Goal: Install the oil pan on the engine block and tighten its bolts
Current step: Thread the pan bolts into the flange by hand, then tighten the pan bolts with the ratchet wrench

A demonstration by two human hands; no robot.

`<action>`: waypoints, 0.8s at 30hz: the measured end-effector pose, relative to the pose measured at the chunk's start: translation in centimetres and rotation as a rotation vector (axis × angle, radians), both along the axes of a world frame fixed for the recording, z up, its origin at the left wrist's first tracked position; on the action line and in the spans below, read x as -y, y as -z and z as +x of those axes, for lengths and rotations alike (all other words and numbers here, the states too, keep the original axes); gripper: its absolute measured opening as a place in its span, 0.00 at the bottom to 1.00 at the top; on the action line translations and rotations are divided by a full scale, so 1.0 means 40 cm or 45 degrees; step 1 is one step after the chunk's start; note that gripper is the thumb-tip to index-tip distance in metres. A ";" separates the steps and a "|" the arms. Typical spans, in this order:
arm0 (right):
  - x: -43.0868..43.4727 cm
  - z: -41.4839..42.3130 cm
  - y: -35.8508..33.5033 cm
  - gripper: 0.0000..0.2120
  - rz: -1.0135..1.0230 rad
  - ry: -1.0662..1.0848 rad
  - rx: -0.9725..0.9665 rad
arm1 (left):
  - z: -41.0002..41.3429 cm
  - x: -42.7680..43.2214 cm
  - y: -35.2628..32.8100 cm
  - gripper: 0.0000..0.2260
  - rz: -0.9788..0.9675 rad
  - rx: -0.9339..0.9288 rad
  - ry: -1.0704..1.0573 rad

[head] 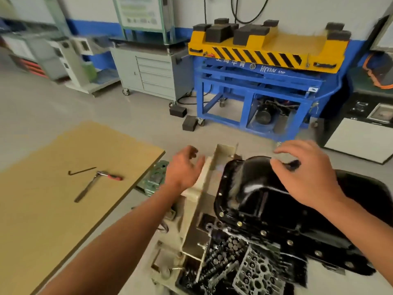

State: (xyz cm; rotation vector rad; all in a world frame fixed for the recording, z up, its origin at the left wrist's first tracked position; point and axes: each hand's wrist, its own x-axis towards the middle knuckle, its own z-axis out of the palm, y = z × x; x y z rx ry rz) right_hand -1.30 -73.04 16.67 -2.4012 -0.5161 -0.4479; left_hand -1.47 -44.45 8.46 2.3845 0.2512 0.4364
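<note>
Black oil pan (251, 188) under my spread right hand (308, 173).
I'm holding my left hand (182, 167) loose and empty at its nine o'clock.

Bright, even indoor light. Motion blur softens everything, and the edges bend. White glare streaks the oil pan (251, 188) at 5 o'clock.

A: What is unclear?
B: Blur smears the right hand (308, 173) over the oil pan (251, 188); whether its fingers (284, 148) touch it cannot be told.
A: Anything cut off?
B: The parts heap (244, 271), at the bottom edge.
</note>
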 end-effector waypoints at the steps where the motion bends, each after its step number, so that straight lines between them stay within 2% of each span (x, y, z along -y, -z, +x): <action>1: -0.092 0.020 0.000 0.09 -0.005 -0.062 -0.004 | 0.003 -0.107 0.013 0.17 0.038 -0.061 -0.088; 4: -0.396 0.074 0.040 0.07 0.026 -0.258 -0.054 | -0.008 -0.455 0.077 0.15 0.207 -0.351 -0.291; 6: -0.609 0.104 0.089 0.07 0.029 -0.371 -0.194 | -0.040 -0.671 0.140 0.16 0.262 -0.529 -0.409; 11: -1.018 0.115 0.240 0.11 -0.235 -0.608 -0.600 | -0.142 -1.021 0.332 0.20 0.345 -0.980 -0.537; 15: -1.161 0.104 0.330 0.13 -0.442 -0.733 -0.836 | -0.128 -1.119 0.454 0.23 0.310 -1.157 -0.436; 17: -1.185 0.110 0.352 0.13 -0.503 -0.751 -0.906 | -0.100 -1.129 0.488 0.20 0.290 -1.169 -0.414; 21: -1.180 0.126 0.376 0.11 -0.495 -0.763 -0.998 | -0.040 -1.127 0.533 0.09 0.225 -1.116 -0.432; 24: -1.155 0.135 0.389 0.09 -0.484 -0.732 -1.034 | -0.014 -1.112 0.562 0.09 0.112 -1.073 -0.514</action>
